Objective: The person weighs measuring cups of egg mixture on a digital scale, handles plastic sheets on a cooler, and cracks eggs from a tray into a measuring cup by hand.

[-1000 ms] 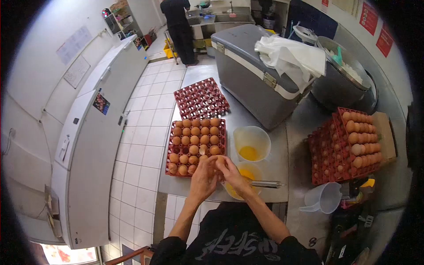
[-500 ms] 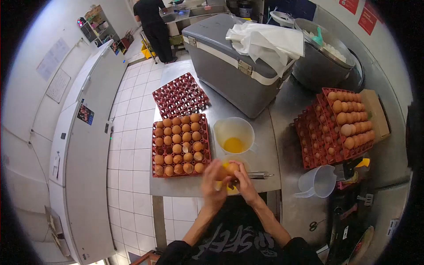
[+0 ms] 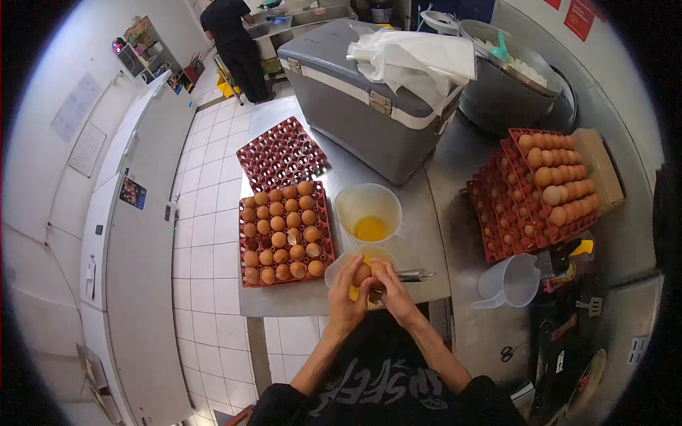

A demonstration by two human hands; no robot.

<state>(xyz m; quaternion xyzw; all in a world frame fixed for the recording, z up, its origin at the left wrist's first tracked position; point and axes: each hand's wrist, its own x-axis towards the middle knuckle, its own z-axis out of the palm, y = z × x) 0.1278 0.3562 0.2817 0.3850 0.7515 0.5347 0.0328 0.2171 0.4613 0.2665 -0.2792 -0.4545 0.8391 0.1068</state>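
Both hands meet over a plastic container with yellow egg in it. My left hand is curled around a brown egg. My right hand closes on the egg's other side; whether the shell is split is hard to see. A whisk's metal handle sticks out to the right of the container. Just behind stands a clear jug with yolk at its bottom. To the left, a red tray holds rows of brown eggs, with a few broken shells among them.
An empty red tray lies behind the egg tray. A grey cooler bears white plastic bags. Stacked egg trays, an empty jug, scissors and a large pot stand right. A person is at the sink.
My hands have moved from beside the egg tray to over the front container, with the egg between them. The camera view has shifted, so the surroundings sit further left.
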